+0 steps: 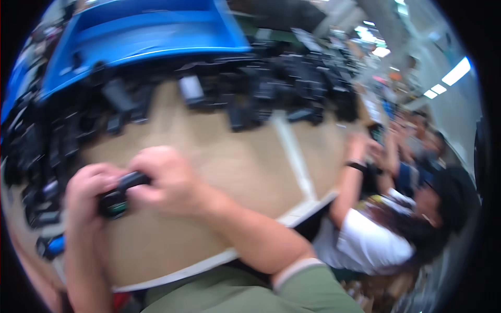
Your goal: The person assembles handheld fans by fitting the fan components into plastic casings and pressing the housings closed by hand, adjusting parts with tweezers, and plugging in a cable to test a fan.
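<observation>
Both of my hands meet over the left part of the tan table. My left hand is closed around a small black device that has a greenish patch on its lower side. From the right, my right hand reaches in, its thumb and fingers closed on the device's rounded black upper end. Motion blur hides the exact kind of device, and I cannot tell whether it is one piece or two.
Many black devices lie heaped along the table's far side and left side. Behind them stands a blue bin. A black-and-blue item lies at the lower left. A co-worker in a white shirt is at the right.
</observation>
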Demonstrator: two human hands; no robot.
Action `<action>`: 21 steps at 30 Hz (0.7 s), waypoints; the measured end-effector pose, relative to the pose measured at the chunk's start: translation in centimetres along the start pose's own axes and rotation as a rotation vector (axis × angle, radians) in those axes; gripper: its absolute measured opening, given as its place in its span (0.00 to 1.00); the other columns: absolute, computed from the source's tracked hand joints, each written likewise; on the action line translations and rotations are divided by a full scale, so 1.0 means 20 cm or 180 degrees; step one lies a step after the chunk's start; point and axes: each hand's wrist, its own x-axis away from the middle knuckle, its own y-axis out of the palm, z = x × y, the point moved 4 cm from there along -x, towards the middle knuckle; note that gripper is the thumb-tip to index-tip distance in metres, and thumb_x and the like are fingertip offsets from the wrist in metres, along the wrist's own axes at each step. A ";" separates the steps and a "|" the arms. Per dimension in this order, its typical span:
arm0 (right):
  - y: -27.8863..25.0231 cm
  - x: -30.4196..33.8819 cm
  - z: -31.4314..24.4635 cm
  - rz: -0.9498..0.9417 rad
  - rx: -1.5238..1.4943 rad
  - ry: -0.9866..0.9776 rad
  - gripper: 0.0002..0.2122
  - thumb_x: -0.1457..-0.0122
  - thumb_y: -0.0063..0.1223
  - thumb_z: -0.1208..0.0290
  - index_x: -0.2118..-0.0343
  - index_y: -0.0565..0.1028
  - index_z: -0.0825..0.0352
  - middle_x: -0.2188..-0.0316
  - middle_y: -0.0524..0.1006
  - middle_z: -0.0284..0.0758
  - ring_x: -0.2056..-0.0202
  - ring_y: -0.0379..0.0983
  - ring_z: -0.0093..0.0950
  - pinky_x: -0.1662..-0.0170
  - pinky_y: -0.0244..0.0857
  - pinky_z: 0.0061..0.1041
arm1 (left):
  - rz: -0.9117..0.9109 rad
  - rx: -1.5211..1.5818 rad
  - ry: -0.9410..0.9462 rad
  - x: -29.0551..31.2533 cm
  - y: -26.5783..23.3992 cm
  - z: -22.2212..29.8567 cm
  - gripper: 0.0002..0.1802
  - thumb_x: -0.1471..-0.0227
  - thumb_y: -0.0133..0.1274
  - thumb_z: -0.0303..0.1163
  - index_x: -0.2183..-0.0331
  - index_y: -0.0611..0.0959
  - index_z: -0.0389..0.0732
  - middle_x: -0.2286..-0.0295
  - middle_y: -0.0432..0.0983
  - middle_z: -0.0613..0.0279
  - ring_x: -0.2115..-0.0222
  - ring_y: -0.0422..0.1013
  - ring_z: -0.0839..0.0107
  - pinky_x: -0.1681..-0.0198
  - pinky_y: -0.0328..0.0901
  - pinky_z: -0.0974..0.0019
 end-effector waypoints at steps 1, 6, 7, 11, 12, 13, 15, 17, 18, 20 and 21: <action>-0.04 0.00 0.01 0.0101 0.0056 -0.0106 0.10 0.49 0.67 0.69 0.65 0.83 0.67 0.71 0.81 0.38 0.71 0.74 0.37 0.64 0.70 0.35 | -0.0112 0.0257 -0.0112 -0.04 0.03 -0.03 0.15 0.52 0.60 0.29 0.64 0.90 0.29 0.65 0.87 0.52 0.66 0.77 0.67 0.58 0.72 0.70; -0.08 -0.01 -0.09 -0.0273 -0.0247 0.0312 0.13 0.46 0.67 0.77 0.57 0.84 0.69 0.65 0.82 0.35 0.66 0.75 0.28 0.60 0.70 0.26 | -0.0044 0.0313 -0.0536 -0.04 0.02 0.03 0.12 0.46 0.62 0.27 0.64 0.91 0.28 0.69 0.86 0.53 0.71 0.78 0.70 0.67 0.72 0.72; -0.06 -0.02 -0.11 -0.0275 -0.0284 0.0359 0.13 0.47 0.67 0.76 0.58 0.84 0.69 0.65 0.83 0.35 0.66 0.75 0.30 0.60 0.70 0.27 | 0.0016 0.0302 -0.0555 -0.02 0.01 0.04 0.13 0.46 0.62 0.27 0.63 0.91 0.27 0.69 0.86 0.51 0.71 0.78 0.69 0.67 0.73 0.72; -0.07 -0.03 -0.09 -0.0204 -0.0166 0.0544 0.12 0.48 0.67 0.75 0.60 0.84 0.70 0.66 0.84 0.37 0.67 0.76 0.33 0.60 0.72 0.30 | -0.0025 0.0349 -0.0553 -0.05 0.01 0.03 0.14 0.46 0.60 0.26 0.62 0.90 0.24 0.67 0.87 0.46 0.71 0.79 0.68 0.67 0.74 0.73; -0.07 -0.03 -0.09 -0.0240 -0.0153 0.0547 0.12 0.47 0.68 0.75 0.59 0.84 0.70 0.65 0.84 0.36 0.66 0.76 0.31 0.60 0.71 0.28 | -0.0016 0.0366 -0.0523 -0.05 0.01 0.02 0.14 0.46 0.60 0.26 0.62 0.90 0.24 0.66 0.87 0.45 0.71 0.79 0.68 0.67 0.74 0.73; -0.08 -0.03 -0.08 -0.0276 -0.0138 0.0549 0.12 0.47 0.68 0.76 0.58 0.84 0.70 0.65 0.83 0.36 0.66 0.75 0.30 0.60 0.71 0.27 | -0.0007 0.0385 -0.0493 -0.06 0.01 0.02 0.14 0.46 0.60 0.26 0.62 0.90 0.24 0.66 0.87 0.45 0.71 0.80 0.68 0.67 0.74 0.73; -0.08 -0.03 -0.08 -0.0355 -0.0107 0.0554 0.13 0.46 0.68 0.78 0.56 0.84 0.69 0.64 0.83 0.34 0.65 0.74 0.26 0.59 0.70 0.24 | 0.0014 0.0428 -0.0432 -0.06 0.01 0.02 0.13 0.46 0.59 0.25 0.62 0.90 0.24 0.66 0.88 0.44 0.71 0.80 0.67 0.67 0.74 0.73; -0.07 -0.02 -0.08 -0.0308 -0.0123 0.0563 0.13 0.46 0.68 0.77 0.57 0.84 0.70 0.65 0.83 0.35 0.66 0.75 0.27 0.60 0.70 0.24 | 0.0010 0.0425 -0.0423 -0.06 0.01 0.02 0.13 0.46 0.59 0.25 0.63 0.90 0.24 0.66 0.88 0.44 0.71 0.80 0.67 0.67 0.74 0.73; -0.07 -0.02 -0.08 -0.0268 -0.0137 0.0574 0.12 0.46 0.68 0.77 0.58 0.84 0.70 0.66 0.83 0.35 0.67 0.75 0.28 0.61 0.70 0.25 | 0.0009 0.0429 -0.0414 -0.06 0.01 0.02 0.13 0.46 0.59 0.25 0.63 0.90 0.24 0.66 0.88 0.44 0.71 0.80 0.67 0.67 0.74 0.73; -0.07 -0.02 -0.08 -0.0192 -0.0164 0.0593 0.12 0.47 0.67 0.76 0.59 0.84 0.70 0.67 0.83 0.36 0.68 0.75 0.30 0.63 0.71 0.27 | 0.0011 0.0439 -0.0396 -0.06 0.01 0.02 0.13 0.46 0.59 0.24 0.63 0.91 0.25 0.66 0.88 0.44 0.71 0.80 0.67 0.67 0.75 0.73; -0.07 -0.02 -0.09 -0.0194 -0.0167 0.0589 0.12 0.47 0.67 0.76 0.59 0.84 0.70 0.67 0.83 0.36 0.68 0.75 0.30 0.63 0.71 0.27 | 0.0015 0.0438 -0.0393 -0.06 0.01 0.02 0.13 0.46 0.59 0.24 0.63 0.91 0.25 0.66 0.88 0.44 0.71 0.80 0.67 0.67 0.75 0.73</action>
